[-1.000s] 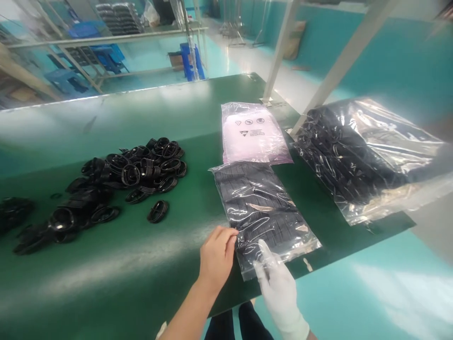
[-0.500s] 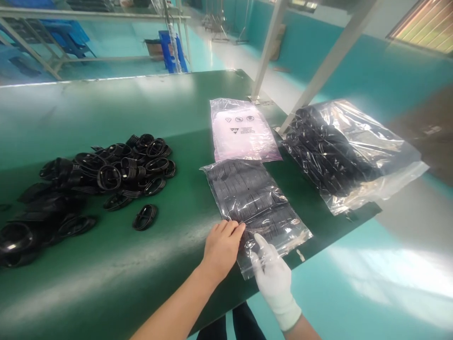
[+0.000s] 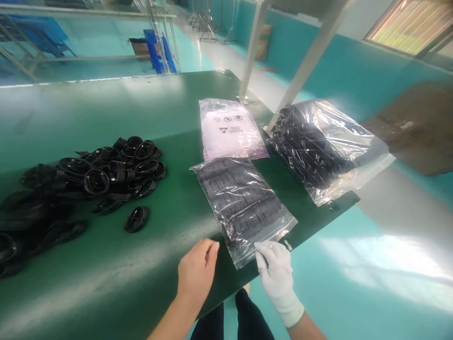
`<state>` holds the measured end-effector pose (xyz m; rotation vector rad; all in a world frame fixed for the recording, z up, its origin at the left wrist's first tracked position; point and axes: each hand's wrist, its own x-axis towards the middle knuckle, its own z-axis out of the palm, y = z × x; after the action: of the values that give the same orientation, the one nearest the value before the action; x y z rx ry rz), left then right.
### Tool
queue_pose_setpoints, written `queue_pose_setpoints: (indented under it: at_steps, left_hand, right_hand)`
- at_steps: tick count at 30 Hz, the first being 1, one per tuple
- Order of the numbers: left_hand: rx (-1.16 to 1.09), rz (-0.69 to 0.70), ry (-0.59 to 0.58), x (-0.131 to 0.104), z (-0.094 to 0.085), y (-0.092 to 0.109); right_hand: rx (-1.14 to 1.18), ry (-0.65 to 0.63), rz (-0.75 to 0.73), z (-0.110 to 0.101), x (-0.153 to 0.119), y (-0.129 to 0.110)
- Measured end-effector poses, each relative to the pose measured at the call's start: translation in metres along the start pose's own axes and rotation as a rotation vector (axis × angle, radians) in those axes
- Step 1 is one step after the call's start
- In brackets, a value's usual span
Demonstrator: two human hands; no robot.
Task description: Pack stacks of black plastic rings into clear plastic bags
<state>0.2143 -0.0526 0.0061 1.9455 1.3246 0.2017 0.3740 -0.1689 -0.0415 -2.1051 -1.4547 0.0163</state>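
Note:
A clear zip-lock bag (image 3: 244,198) packed with rows of black rings lies flat near the table's right edge. At its near end, my right hand (image 3: 278,274), in a white glove, has its fingers closed on the bag's rim. My bare left hand (image 3: 198,269) hovers just left of the bag, apart from it. Its fingers are curled in, and nothing shows in them. Behind the packed bag lies a pinkish bag (image 3: 230,134) with printed warning symbols.
A heap of loose black coiled rings (image 3: 116,174) covers the left of the green table (image 3: 170,264). One coil (image 3: 136,219) lies apart from it. A large clear bag of black parts (image 3: 314,146) sits at the right beside a metal post (image 3: 300,71).
My left hand has come off the bag and moved left and toward me. My right fingers have gone from lying on the bag to closing at its near rim. The view has shifted slightly.

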Motion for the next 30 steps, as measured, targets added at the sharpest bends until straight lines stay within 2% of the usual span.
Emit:
queue_pose_setpoints:
  at_steps: [3,5,7,10,18,22,25,27,28,30]
  left_hand:
    - [-0.222,-0.254,-0.273,-0.023,0.019,0.003]
    - [-0.434,-0.374,-0.338,-0.026,0.038,0.005]
    - [-0.578,-0.463,-0.312,-0.023,0.054,0.005]
    - [-0.653,-0.48,-0.234,-0.019,0.064,0.003]
    - [-0.515,-0.462,-0.079,-0.026,0.066,0.006]
    - [-0.537,-0.509,-0.064,-0.025,0.062,0.012]
    - [-0.536,-0.544,-0.091,-0.024,0.055,0.016]
    - [-0.536,-0.539,-0.093,-0.024,0.052,0.018]
    - [-0.539,-0.534,-0.091,-0.024,0.051,0.019]
    - [-0.549,-0.521,-0.09,-0.023,0.052,0.019]
  right_hand:
    - [0.048,-0.132,-0.15,-0.004,0.001,-0.003]
    - [0.054,-0.189,-0.188,-0.002,0.004,-0.008]
    - [0.031,-0.215,-0.185,0.003,0.007,-0.011]
    - [0.003,-0.256,-0.154,0.006,0.011,-0.011]
    - [0.093,-0.356,-0.171,0.0,0.017,0.002]
    - [0.175,-0.377,-0.145,-0.018,0.021,0.03]
    - [0.247,-0.31,-0.001,-0.044,0.033,0.071]
    - [0.223,-0.22,0.259,-0.061,0.047,0.097]
    - [0.228,-0.246,0.407,-0.066,0.055,0.107]
    - [0.381,-0.425,0.656,-0.071,0.071,0.119]
